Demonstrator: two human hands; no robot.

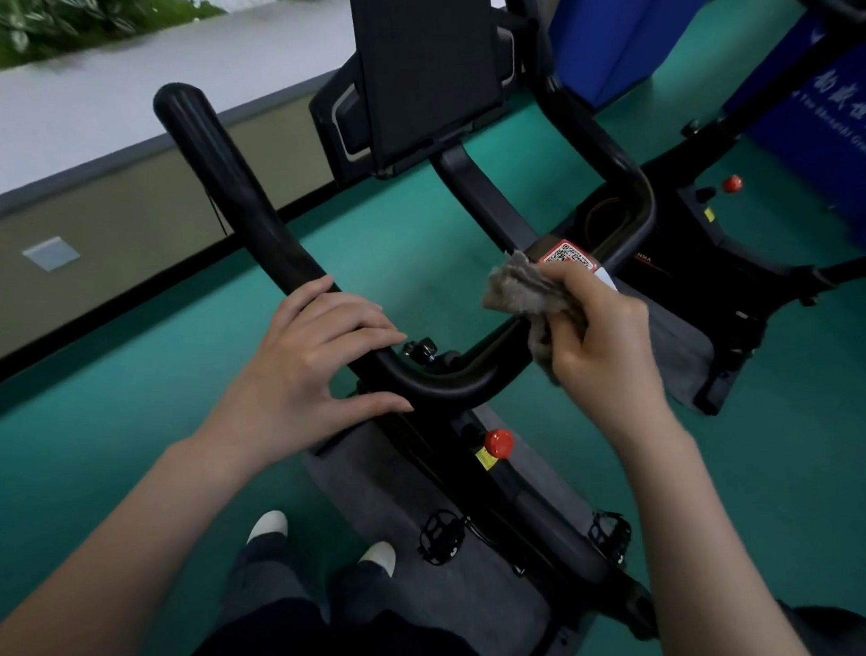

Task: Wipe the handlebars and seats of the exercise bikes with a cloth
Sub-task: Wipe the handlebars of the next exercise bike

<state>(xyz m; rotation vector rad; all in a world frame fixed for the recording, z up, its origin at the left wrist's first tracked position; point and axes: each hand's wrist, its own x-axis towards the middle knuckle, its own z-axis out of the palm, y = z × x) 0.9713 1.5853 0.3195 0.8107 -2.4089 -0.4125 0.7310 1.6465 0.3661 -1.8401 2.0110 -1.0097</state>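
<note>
Handlebar [239, 193]: black, smooth tubular loop with rounded ends and swept bends; the left hand [317, 358] rests on its near-left bend, fingers together and nearly straight across the tube, thumb splayed along the near side. Cloth [521, 286]: grey-beige, fuzzy, bunched, pinched in the curled fingers of the right hand [602, 343] against the bar's right run, just beside a red-bordered QR sticker [568, 256].

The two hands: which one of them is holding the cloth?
The right hand grips the crumpled grey cloth over the right part of the handlebar. The left hand holds no cloth; it rests bare on the left bar.
</note>
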